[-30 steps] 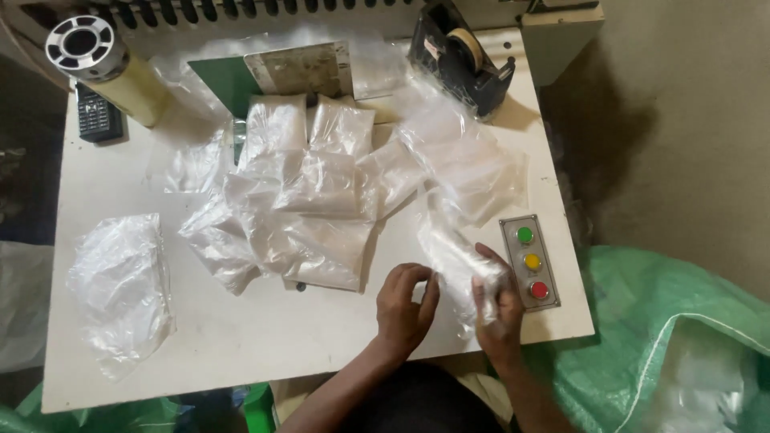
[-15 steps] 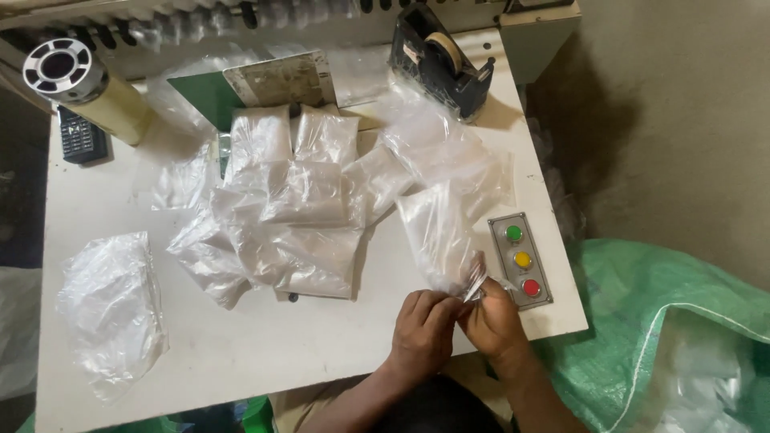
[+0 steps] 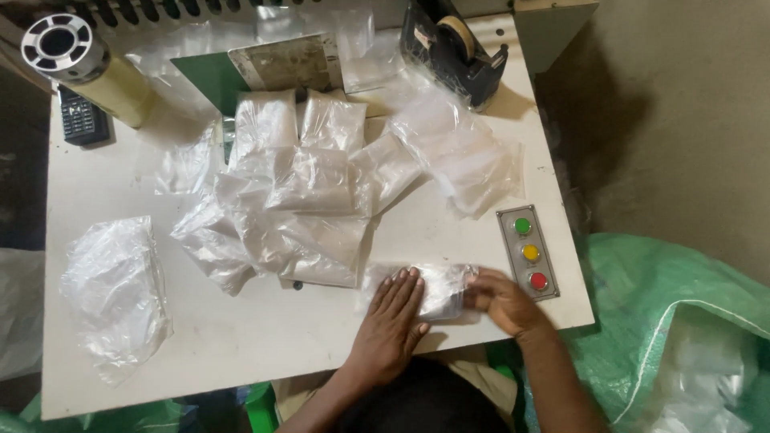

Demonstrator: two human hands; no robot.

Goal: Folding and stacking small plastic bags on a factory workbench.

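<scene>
A small clear plastic packet [image 3: 446, 290] lies flat on the white table [image 3: 241, 353] near its front edge. My left hand [image 3: 393, 321] rests flat on the packet's left part, fingers spread. My right hand [image 3: 505, 301] pinches the packet's right end. Just behind them lies a heap of several filled clear packets [image 3: 297, 208].
A crumpled empty plastic bag [image 3: 116, 293] lies at the left. A control box with green, yellow and red buttons [image 3: 528, 252] sits right of my hands. A black tape dispenser [image 3: 453, 44], a metal plate [image 3: 281, 62], a yellowish roll [image 3: 76, 64] and a handset [image 3: 80, 116] stand at the back. Green sacks [image 3: 674, 329] lie beside the table.
The packet was held up between both hands near the table's edge; now it lies flat on the table, with my left hand pressed on it and my right at its end.
</scene>
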